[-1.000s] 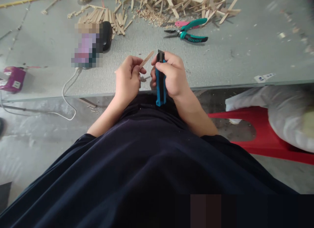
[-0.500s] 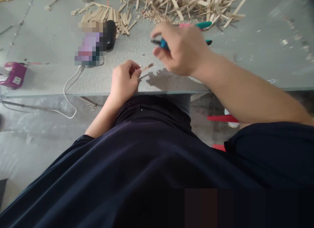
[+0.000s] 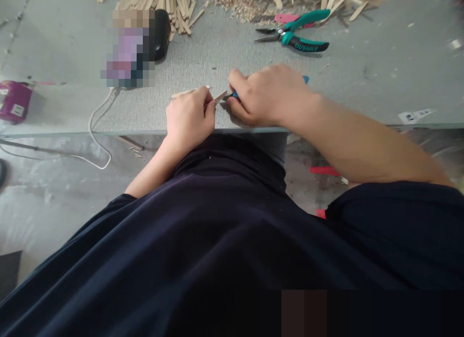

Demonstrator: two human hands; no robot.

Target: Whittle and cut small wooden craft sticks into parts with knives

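Note:
My left hand (image 3: pixel 190 114) is closed, pinching a thin flat wooden stick (image 3: pixel 220 97) whose tip points up and right. Another pale stick (image 3: pixel 180 94) shows just behind its knuckles; whether that one is held or lies on the table, I cannot tell. My right hand (image 3: pixel 268 96) wraps round blue-handled pliers (image 3: pixel 235 94), most of them hidden in the palm. Their dark jaws are beside the stick's tip; the frame does not show clearly whether they touch. Both hands are low over the table's near edge.
Green-handled long-nose pliers (image 3: pixel 290 35) lie beyond my right hand, by a pink-handled tool (image 3: pixel 286 19). Wooden sticks (image 3: pixel 174 10) and shavings (image 3: pixel 235 6) cover the back. A phone (image 3: pixel 126 51), black case (image 3: pixel 162 35), white cable (image 3: pixel 94 126) and purple box (image 3: pixel 15 101) are at left.
My right hand has come down toward me, bringing the blue-handled pliers to the stick. The green-handled pliers, partly covered before, now show whole. My left hand has shifted slightly right.

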